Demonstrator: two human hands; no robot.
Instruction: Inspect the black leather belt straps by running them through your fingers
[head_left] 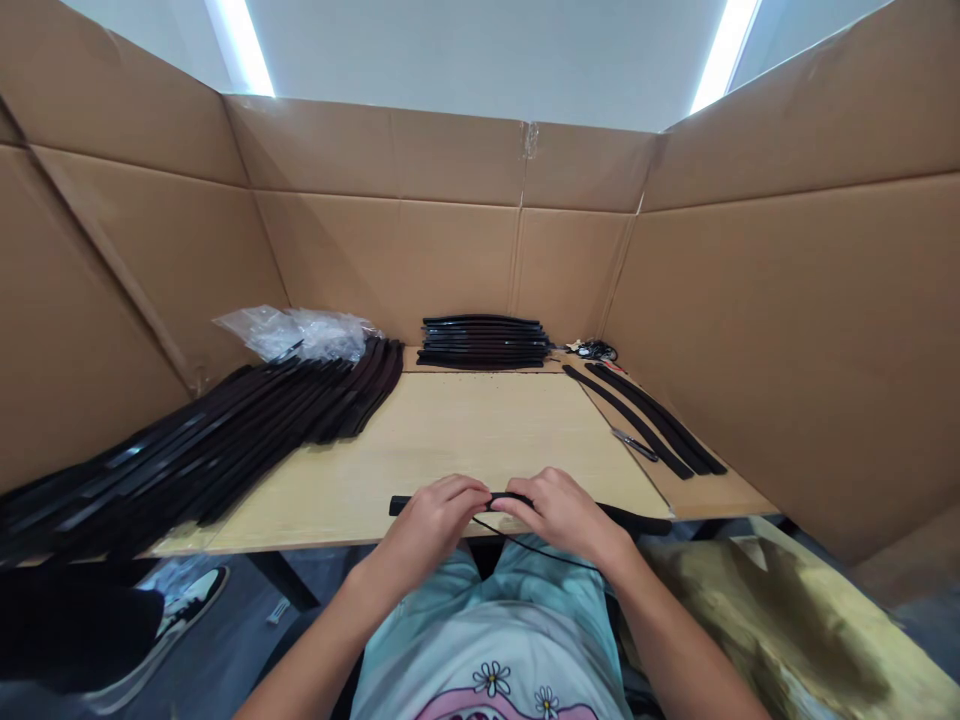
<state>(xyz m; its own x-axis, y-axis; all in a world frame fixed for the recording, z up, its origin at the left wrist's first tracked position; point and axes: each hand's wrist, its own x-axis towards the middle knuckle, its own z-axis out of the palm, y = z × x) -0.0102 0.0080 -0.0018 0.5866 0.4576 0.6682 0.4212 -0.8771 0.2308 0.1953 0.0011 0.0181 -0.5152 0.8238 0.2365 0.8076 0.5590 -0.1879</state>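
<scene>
A long black strip (636, 519) lies crosswise along the near edge of the table. My left hand (444, 512) is closed on it left of its middle, and my right hand (556, 508) grips it just to the right. The fingertips of both hands almost meet, thumbs toward me. From between them a thin black cord (538, 550) droops over my lap to the right. The fingers cover the part of the strip where the cord starts, so I cannot tell whether the two are joined.
Many black strips (247, 430) are heaped at left, with clear plastic bags (300, 333) behind. A neat stack (484, 342) stands at the back. Loose strips (652, 415), snips (634, 444) and tangled black cords (594, 349) lie at right. Cardboard walls (450, 245) surround the table. Someone's shoe (191, 605) shows lower left.
</scene>
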